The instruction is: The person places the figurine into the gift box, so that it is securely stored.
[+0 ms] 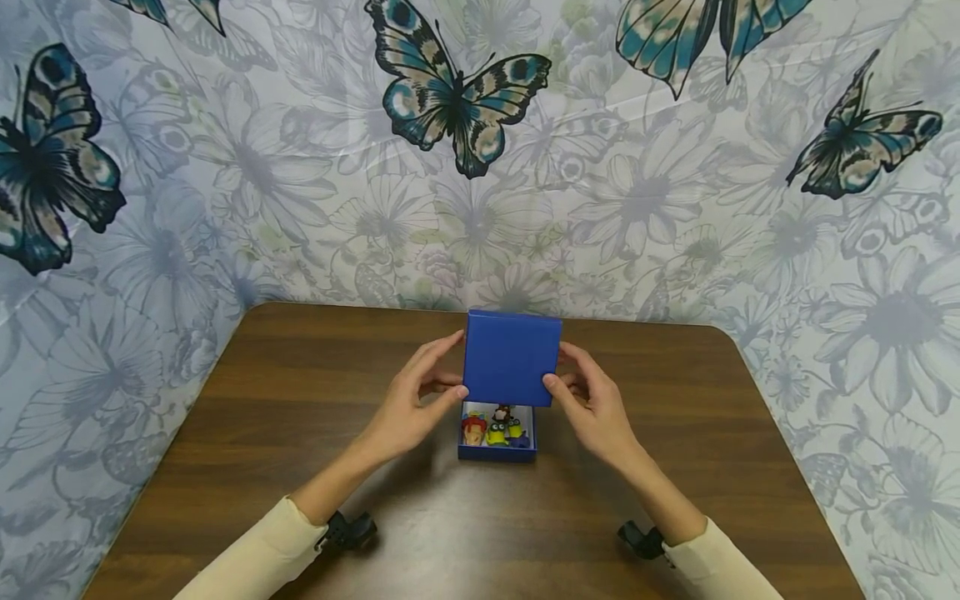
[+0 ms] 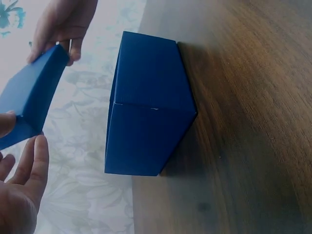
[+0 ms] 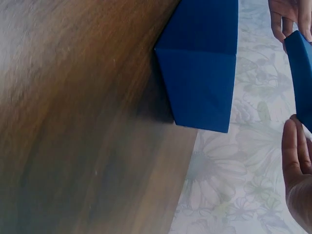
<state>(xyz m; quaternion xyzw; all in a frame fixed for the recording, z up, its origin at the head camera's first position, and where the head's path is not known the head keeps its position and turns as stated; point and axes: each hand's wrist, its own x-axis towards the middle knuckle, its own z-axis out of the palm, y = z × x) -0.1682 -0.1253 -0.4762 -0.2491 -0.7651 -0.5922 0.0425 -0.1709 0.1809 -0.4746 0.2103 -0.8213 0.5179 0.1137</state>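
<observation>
A square blue lid [image 1: 512, 358] is raised above an uncovered blue box [image 1: 497, 454] and hides its far part in the head view. My left hand [image 1: 411, 402] pinches the lid's left side, thumb at the lower corner. On the opposite side, my right hand [image 1: 596, 408] grips it with the thumb on the front face. Inside the box are several small toy figures: one with red and tan [image 1: 474, 429], a green one [image 1: 497, 432] and others beside them. Both wrist views show the lid [image 2: 29, 95] held apart from the box [image 3: 197, 90].
The box stands on a brown wooden table [image 1: 337, 533]. Behind the table's far edge hangs a pale floral cloth [image 1: 480, 225] with blue butterflies. Dark bands with devices [image 1: 351, 531] sit at both wrists, below cream sleeves [image 1: 262, 550].
</observation>
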